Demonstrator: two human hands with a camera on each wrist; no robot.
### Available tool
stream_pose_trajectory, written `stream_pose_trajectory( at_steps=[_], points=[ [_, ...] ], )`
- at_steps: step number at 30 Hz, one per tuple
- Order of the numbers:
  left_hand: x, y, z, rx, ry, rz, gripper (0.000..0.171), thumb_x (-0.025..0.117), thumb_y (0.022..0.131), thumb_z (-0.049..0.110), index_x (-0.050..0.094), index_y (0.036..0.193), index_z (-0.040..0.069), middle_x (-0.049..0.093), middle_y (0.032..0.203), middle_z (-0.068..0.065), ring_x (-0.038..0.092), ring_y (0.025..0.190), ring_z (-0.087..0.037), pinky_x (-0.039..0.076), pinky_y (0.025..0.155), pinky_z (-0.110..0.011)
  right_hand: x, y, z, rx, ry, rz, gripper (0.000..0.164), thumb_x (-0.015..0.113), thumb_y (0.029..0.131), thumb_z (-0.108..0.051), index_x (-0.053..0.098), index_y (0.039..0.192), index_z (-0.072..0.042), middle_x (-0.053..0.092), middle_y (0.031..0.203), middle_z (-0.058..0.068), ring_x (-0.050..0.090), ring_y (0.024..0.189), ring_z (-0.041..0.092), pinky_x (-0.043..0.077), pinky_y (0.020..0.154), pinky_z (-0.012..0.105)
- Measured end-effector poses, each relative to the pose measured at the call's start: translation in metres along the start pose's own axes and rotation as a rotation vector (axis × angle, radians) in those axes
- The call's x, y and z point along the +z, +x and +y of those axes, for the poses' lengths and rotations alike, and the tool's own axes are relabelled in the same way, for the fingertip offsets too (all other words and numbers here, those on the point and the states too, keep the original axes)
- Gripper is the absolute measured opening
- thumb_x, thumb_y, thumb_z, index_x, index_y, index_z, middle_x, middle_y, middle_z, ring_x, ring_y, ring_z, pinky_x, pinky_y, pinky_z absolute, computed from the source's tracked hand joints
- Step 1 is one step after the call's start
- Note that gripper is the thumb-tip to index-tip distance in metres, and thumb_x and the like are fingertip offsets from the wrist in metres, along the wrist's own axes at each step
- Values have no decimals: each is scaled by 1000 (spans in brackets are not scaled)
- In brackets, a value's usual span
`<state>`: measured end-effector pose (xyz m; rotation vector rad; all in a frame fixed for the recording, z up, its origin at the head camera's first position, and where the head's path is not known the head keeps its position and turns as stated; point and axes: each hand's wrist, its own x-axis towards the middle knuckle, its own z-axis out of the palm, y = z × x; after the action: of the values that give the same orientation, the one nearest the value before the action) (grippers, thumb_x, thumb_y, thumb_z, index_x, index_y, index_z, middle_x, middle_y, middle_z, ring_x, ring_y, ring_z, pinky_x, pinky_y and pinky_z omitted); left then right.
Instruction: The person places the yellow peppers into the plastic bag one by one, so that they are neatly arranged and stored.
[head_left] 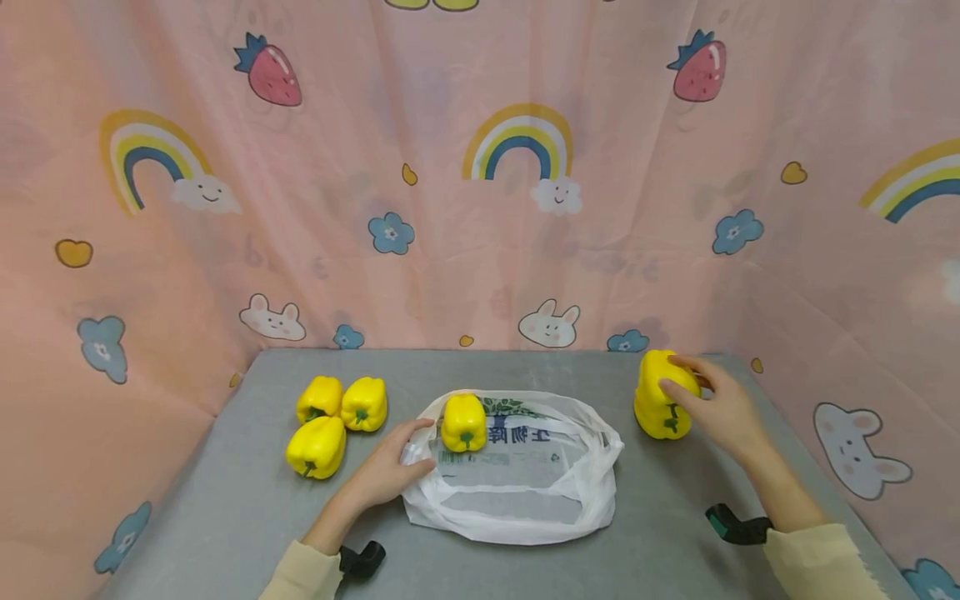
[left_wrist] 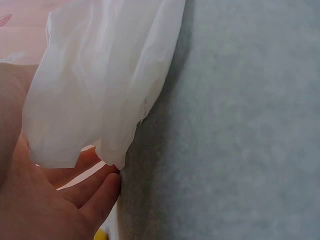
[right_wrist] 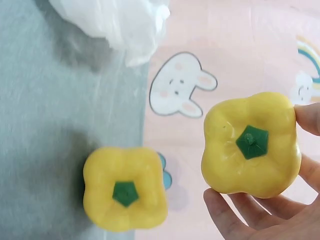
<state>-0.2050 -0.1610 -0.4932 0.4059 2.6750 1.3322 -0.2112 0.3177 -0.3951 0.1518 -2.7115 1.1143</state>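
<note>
The right hand (head_left: 716, 408) grips a yellow bell pepper (right_wrist: 250, 145) to the right of the white plastic bag (head_left: 517, 527).

The step in hand looks like lifting this pepper off the grey desk (head_left: 225, 517) for bagging; the next move would call for a steady grip and a wide bag mouth. The left hand (head_left: 386, 471), thumb and fingers spread apart, touches the bag's left rim. One pepper (head_left: 463, 423) sits inside the bag at its far left, three peppers (head_left: 316, 447) cluster left of the bag, and another pepper (right_wrist: 125, 187) is right of the bag, near the held one. The peppers are glossy, blocky and lobed, with five-sided green stem caps, seemingly moulded imitations; the bag is thin, crumpled, partly see-through film with printed characters.
</note>
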Motion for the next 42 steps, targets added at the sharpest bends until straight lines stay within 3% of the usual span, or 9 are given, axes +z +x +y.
stream_pose_trajectory(
  at_steps=[13, 31, 42],
  points=[
    [2, -2, -1, -9, -10, 0, 59, 72, 95, 30, 49, 149, 22, 42, 155, -15, 39, 142, -38, 29, 113, -67, 21, 0, -23, -31, 38, -4, 61, 60, 102, -41, 47, 149, -4, 42, 151, 26, 46, 126, 49, 48, 91, 66],
    [2, -1, -5, -12, -11, 7, 60, 71, 95, 28, 48, 149, 21, 41, 156, -15, 38, 143, -38, 29, 113, -67, 52, 5, -52, -54, 113, -19, 56, 63, 101, -36, 51, 146, -3, 50, 142, 24, 55, 118, 41, 54, 87, 42],
    [0, -1, -1, -21, -7, 7, 60, 71, 95, 27, 48, 150, 21, 42, 155, -15, 38, 143, -39, 28, 113, -67, 69, 7, -65, -35, 170, -61, 57, 63, 101, -39, 51, 146, -6, 47, 148, 20, 49, 124, 40, 53, 92, 51]
  ],
)
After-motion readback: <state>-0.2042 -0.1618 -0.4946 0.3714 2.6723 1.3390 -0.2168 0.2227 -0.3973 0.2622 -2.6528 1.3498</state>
